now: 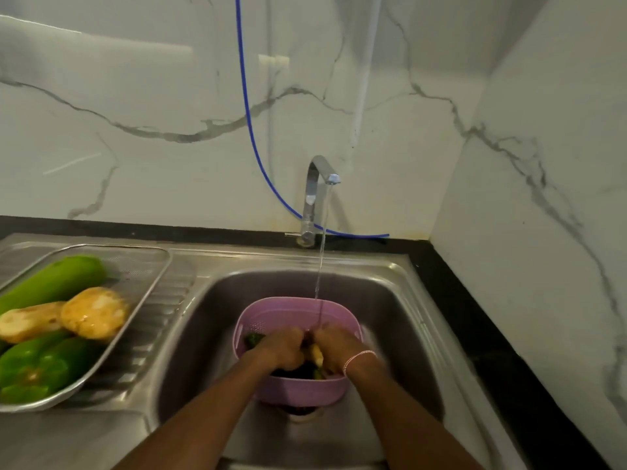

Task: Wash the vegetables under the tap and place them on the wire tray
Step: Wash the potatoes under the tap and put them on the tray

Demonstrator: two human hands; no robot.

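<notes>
Both hands, left hand (283, 347) and right hand (334, 346), fingers clenched round pale vegetable (316, 355) over pink colander (288, 313); advise rotating it under tap stream (320, 276).

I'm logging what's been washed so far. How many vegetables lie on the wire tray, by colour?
Green: 2, a long gourd and a bell pepper
Yellow-tan: 2, one beside the other
Total: 4 on the wire tray

Pretty dim, greenish indoor light with soft glare patches high on the marble wall (135, 56). Hands and sink (400, 300) are smeared with motion blur (wide-angle bends the counter edges too), overall soft focus.
</notes>
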